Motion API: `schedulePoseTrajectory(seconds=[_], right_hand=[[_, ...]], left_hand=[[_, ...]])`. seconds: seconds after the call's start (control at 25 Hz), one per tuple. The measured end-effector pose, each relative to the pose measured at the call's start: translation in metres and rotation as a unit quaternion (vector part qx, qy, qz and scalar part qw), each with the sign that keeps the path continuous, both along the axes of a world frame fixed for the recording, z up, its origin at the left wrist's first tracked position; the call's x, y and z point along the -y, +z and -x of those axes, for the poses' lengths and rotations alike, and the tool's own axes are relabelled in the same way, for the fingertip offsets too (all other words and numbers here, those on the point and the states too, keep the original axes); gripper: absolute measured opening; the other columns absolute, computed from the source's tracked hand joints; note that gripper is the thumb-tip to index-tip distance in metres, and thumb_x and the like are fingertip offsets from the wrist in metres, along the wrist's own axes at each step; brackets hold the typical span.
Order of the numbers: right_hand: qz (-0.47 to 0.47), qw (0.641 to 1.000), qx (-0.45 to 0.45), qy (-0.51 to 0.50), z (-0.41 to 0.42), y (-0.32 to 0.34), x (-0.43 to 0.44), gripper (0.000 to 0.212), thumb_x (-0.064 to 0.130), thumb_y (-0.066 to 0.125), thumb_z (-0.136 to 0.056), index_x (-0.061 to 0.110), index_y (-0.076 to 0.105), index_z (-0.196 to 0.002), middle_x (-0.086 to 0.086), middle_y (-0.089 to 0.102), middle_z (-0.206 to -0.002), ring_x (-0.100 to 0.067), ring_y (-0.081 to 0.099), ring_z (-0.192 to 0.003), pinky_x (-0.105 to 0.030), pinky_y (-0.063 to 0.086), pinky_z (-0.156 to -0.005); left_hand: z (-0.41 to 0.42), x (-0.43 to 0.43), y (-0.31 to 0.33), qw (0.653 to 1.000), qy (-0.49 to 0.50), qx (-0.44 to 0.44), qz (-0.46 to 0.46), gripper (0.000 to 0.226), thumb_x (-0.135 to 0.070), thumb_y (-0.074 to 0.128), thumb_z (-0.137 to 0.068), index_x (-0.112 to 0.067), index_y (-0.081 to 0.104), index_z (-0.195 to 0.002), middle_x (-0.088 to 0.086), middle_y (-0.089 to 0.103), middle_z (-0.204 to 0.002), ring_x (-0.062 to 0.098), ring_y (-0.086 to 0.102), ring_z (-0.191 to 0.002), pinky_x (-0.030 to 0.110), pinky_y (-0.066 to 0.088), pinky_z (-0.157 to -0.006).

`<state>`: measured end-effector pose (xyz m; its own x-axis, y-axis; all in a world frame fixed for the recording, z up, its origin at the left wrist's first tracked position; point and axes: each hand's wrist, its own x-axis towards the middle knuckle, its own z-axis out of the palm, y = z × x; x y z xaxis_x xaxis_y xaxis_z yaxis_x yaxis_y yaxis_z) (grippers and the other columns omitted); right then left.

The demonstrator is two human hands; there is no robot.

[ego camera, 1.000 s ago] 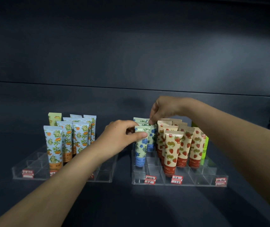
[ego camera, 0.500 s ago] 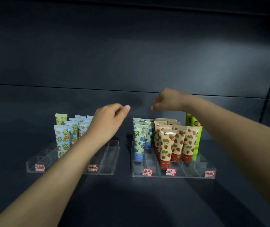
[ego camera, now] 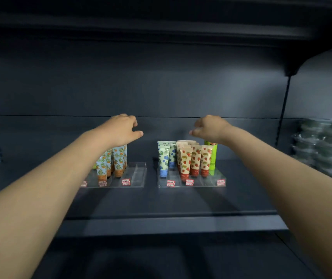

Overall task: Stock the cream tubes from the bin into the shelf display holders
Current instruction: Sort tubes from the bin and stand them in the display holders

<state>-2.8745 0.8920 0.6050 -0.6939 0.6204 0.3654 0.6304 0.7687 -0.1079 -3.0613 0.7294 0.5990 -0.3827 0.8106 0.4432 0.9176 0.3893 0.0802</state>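
Dark shelf point(ego camera: 181, 202) carrying left holder point(ego camera: 138, 179) and right holder point(ego camera: 220, 175), side by side. Left hand point(ego camera: 120, 130) and right hand point(ego camera: 211, 127) hovering above them, fingers point(ego camera: 195, 132) loosely curled, released, grasping nothing. Cream tubes point(ego camera: 185, 160) standing upright in both holders.

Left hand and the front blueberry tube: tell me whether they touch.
Apart. The head view shows the left hand above-left of the front blueberry tube, with dark shelf back between them.

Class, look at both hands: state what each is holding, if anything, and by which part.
Nothing is held. The left hand and the right hand hover above the cream tubes, loosely curled and touching none.
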Motion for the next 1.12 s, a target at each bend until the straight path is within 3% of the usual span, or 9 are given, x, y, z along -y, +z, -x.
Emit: schedulePoseTrajectory(seconds=[0.16,0.28,0.48,0.64,0.72,1.12], right_hand=[[0.005,1.0,0.006,-0.004,-0.041,-0.013,0.047,0.047,0.039,0.053,-0.092,0.002,0.057,-0.121,-0.016,0.058,-0.126,-0.033,0.053,-0.115,-0.036,0.045,-0.094],[0.019,1.0,0.011,0.007,-0.073,-0.026,0.087,0.046,0.037,0.052,-0.092,0.006,0.054,-0.126,-0.014,0.059,-0.125,-0.031,0.056,-0.111,-0.031,0.044,-0.086],[0.009,1.0,0.005,0.029,-0.129,-0.044,0.147,0.04,0.033,0.052,-0.091,0.005,0.057,-0.118,-0.014,0.062,-0.118,-0.031,0.057,-0.107,-0.04,0.049,-0.088],[0.016,0.998,0.003,0.058,-0.172,-0.06,0.197,0.036,0.031,0.053,-0.09,0.006,0.058,-0.115,-0.015,0.06,-0.118,-0.031,0.055,-0.107,-0.035,0.045,-0.083],[0.04,0.997,0.007,0.068,-0.187,-0.074,0.221,0.039,0.032,0.054,-0.091,0.006,0.055,-0.12,-0.014,0.058,-0.123,-0.031,0.053,-0.111,-0.035,0.044,-0.088],[0.128,0.986,0.072,0.074,-0.205,-0.182,0.307,0.047,0.036,0.053,-0.092,0.009,0.049,-0.13,-0.011,0.052,-0.133,-0.029,0.048,-0.121,-0.041,0.044,-0.098]], left_hand=[[-0.042,0.044,-0.003,0.999,0.014,-0.022,0.039,0.046,-0.04,0.048,-0.092,-0.011,0.049,-0.127,0.012,0.048,-0.129,0.028,0.045,-0.121,0.035,0.039,-0.1],[-0.086,0.077,-0.015,0.998,0.017,-0.023,0.057,0.044,-0.041,0.047,-0.092,-0.013,0.048,-0.127,0.011,0.047,-0.13,0.029,0.043,-0.123,0.037,0.039,-0.101],[-0.159,0.142,-0.04,0.998,0.032,-0.015,0.056,0.039,-0.038,0.047,-0.092,-0.013,0.051,-0.122,0.009,0.051,-0.126,0.027,0.048,-0.115,0.036,0.042,-0.094],[-0.208,0.192,-0.062,0.998,0.048,0.0,0.048,0.036,-0.037,0.044,-0.093,-0.011,0.055,-0.116,0.009,0.056,-0.121,0.028,0.051,-0.111,0.039,0.046,-0.089],[-0.228,0.215,-0.075,0.997,0.044,0.01,0.058,0.036,-0.035,0.045,-0.094,-0.01,0.055,-0.117,0.009,0.055,-0.122,0.027,0.05,-0.112,0.04,0.045,-0.091],[-0.256,0.304,-0.18,0.989,0.034,0.108,0.099,0.037,-0.036,0.047,-0.093,-0.013,0.052,-0.122,0.007,0.052,-0.123,0.026,0.05,-0.112,0.04,0.044,-0.092]])
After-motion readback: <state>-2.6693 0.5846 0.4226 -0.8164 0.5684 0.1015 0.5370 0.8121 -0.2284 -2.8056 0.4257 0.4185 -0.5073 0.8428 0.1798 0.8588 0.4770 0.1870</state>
